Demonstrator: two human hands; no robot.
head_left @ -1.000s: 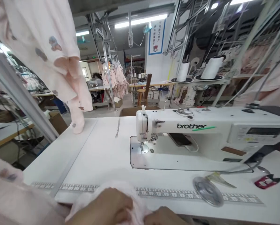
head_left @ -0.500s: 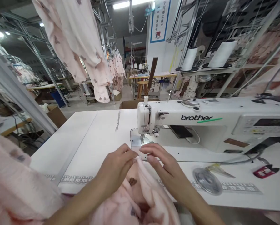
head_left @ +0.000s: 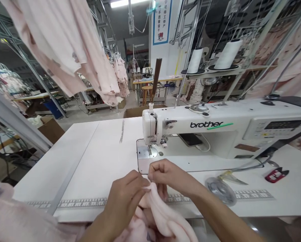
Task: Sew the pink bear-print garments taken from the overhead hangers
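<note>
Worn on the head, above and behind the fingers point(head_left: 139, 184). Looks forward and down over them, near enough to catch both forearms point(head_left: 211, 211) on the near side. Faces the sewing machine point(head_left: 180, 127) just beyond the fingers, reaching a wall sign point(head_left: 162, 22) far past them.

A sewing machine point(head_left: 216, 126), thread cones point(head_left: 228, 55) and hanging garments point(head_left: 56, 37) mark a workshop.

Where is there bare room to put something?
Mostly bare: tabletop between sewing machine and long grey strip, behind the measuring tape. Crowded: front middle, where left hand and right hand hold pink fabric; front right, around the clear disc.
</note>
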